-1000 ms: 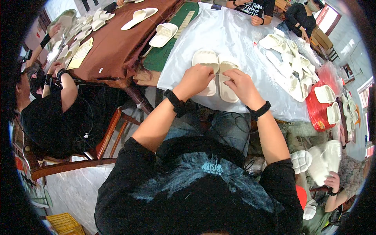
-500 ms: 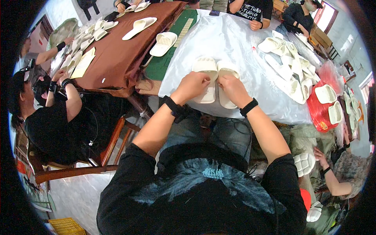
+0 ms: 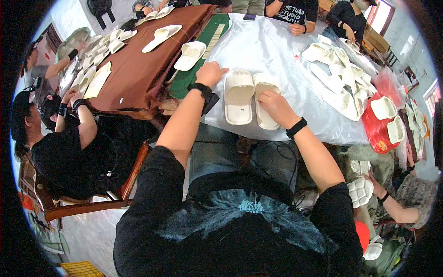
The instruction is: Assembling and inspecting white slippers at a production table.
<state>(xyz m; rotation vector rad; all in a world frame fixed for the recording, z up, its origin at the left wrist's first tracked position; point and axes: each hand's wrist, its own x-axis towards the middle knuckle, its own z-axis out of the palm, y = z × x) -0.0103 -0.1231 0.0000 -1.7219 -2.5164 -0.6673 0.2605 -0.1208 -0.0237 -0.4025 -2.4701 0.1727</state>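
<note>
Two cream slide slippers lie side by side before me on plastic sheeting, toes pointing away. The left slipper (image 3: 238, 106) shows its whole footbed, with a small dark mark near the heel. My right hand (image 3: 276, 108) is over the footbed of the right slipper (image 3: 266, 121), its fingers bent and pressed together; whatever they may pinch is hidden. Up and to the left of the pair, apart from both slippers, my left hand (image 3: 211, 74) is raised with fingers curled and one digit pointing right. Anything in its curl is hidden.
A single slipper (image 3: 190, 55) lies on the green strip at left. More slippers (image 3: 344, 76) are heaped at right, beside a red plastic bag (image 3: 378, 129) bearing two. Co-workers sit at the brown-covered table (image 3: 134, 60), beyond my table and at lower right. A wooden chair (image 3: 87, 210) stands at left.
My left hand has lifted off the left slipper and moved up and left, uncovering the footbed and its dark mark. My right hand has moved slightly down, still over the right slipper.
</note>
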